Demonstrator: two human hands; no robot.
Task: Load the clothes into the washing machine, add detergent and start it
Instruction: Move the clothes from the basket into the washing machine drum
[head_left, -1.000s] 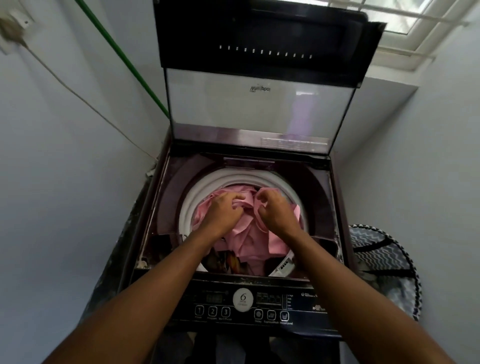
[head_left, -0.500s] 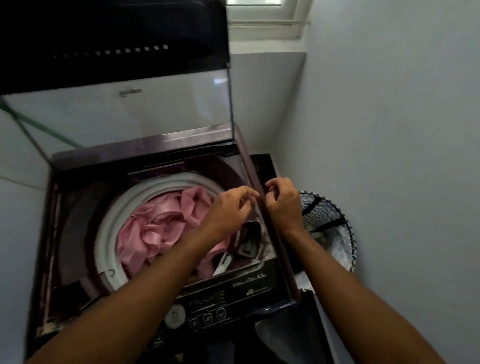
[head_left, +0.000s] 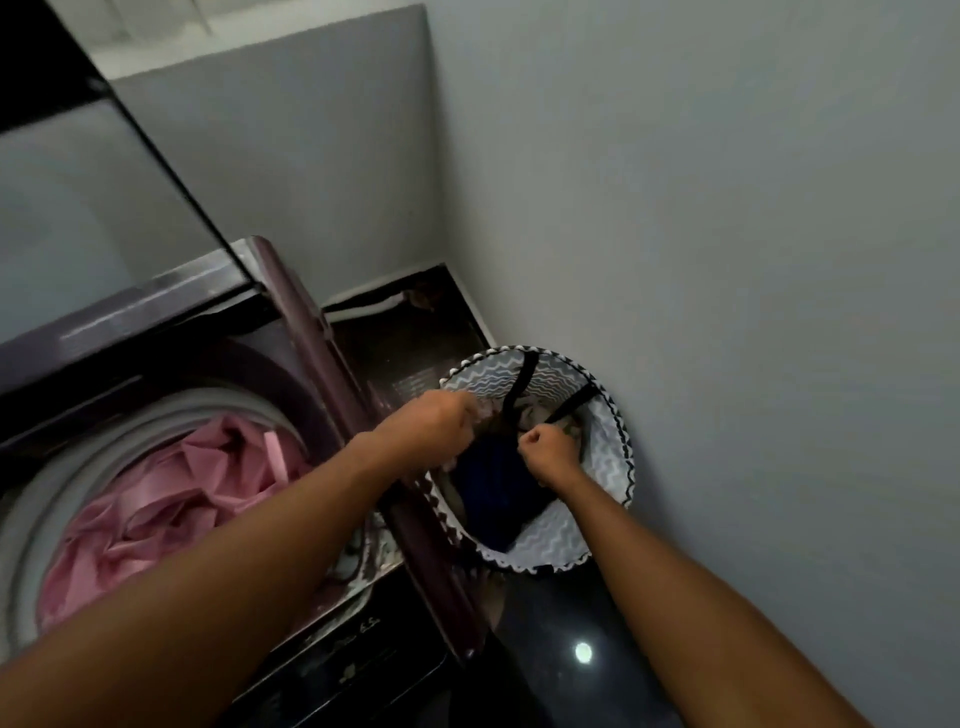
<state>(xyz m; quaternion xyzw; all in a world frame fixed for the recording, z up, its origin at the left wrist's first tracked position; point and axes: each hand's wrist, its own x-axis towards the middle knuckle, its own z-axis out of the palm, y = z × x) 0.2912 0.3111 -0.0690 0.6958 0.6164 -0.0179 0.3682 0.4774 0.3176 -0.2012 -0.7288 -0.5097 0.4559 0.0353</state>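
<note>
The top-loading washing machine (head_left: 306, 332) stands at the left with its lid (head_left: 78, 208) raised. Pink clothes (head_left: 171, 499) fill its white-rimmed drum. To its right, on the floor, stands a round laundry basket (head_left: 618, 441) with a zigzag pattern and black straps. A dark blue garment (head_left: 493, 499) lies inside with some lighter cloth. Both my hands are down in the basket. My right hand (head_left: 545, 447) is a closed fist at the top edge of the dark blue garment. My left hand (head_left: 436, 421) curls into the lighter cloth, blurred, its fingertips hidden.
A grey wall (head_left: 727, 260) runs close along the basket's right side. The machine's maroon side edge (head_left: 415, 530) lies under my left forearm. The control panel (head_left: 353, 670) is at the bottom. A dark glossy floor (head_left: 582, 691) lies in front of the basket.
Both hands left the pink clothes in the drum, crossed the machine's right edge and went down into the basket. My view swung right.
</note>
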